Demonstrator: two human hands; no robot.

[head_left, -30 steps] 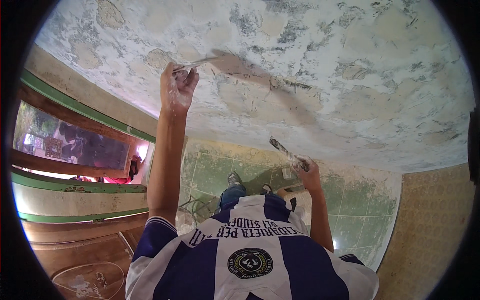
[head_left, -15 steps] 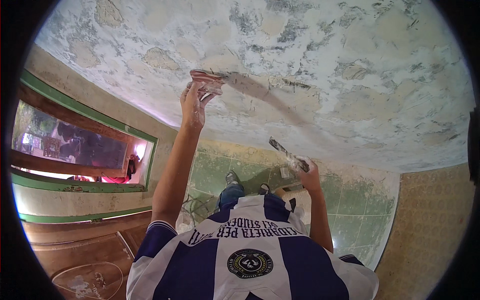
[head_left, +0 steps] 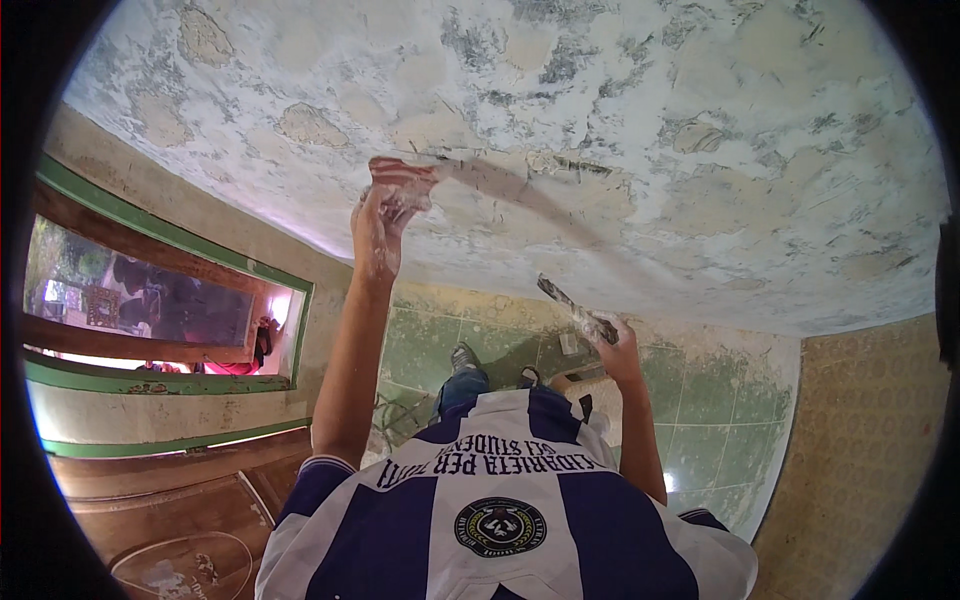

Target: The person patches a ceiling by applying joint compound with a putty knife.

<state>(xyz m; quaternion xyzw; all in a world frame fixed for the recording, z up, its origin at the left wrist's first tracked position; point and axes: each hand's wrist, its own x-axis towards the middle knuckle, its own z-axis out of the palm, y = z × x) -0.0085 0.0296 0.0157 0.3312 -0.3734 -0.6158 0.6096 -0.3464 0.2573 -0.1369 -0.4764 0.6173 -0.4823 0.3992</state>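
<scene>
Shirt (head_left: 400, 545), blue and white stripes, fabric, round crest on it, fills lower edge. Right hand (head_left: 622, 352) next, low, elbow bent, forearm running up from the shirt's right side, fingers wrapped round the handle of a putty knife (head_left: 575, 306). Knife: long axis diagonal, blade end up-left toward the wall foot, handle end down-right in the palm; slim, dark, caked with whitish plaster. Blade contact with wall: cannot tell.

Left hand (head_left: 380, 225) farther out and higher, arm reaching almost straight up, wrist and fingers dusted white. Fingers clamped on a striped piece (head_left: 402, 172), flat and thin, red and white bands; long axis roughly crosswise, dipping slightly to the right, broad face toward camera, top edge toward the wall. It sits right by the wall surface; exact contact unclear. Material also unclear.

Wall (head_left: 780, 190) behind: patchy white and beige, rough, grey scuffs, flaked islands; soft shadow (head_left: 530, 195) slants right and down from the striped piece. Below, green tiled floor (head_left: 700, 395), stained, with a shoe (head_left: 462, 356). Left, green-edged window frame (head_left: 130, 376) above brown wooden panel (head_left: 110, 510). Right, tan patterned surface (head_left: 860, 430).
</scene>
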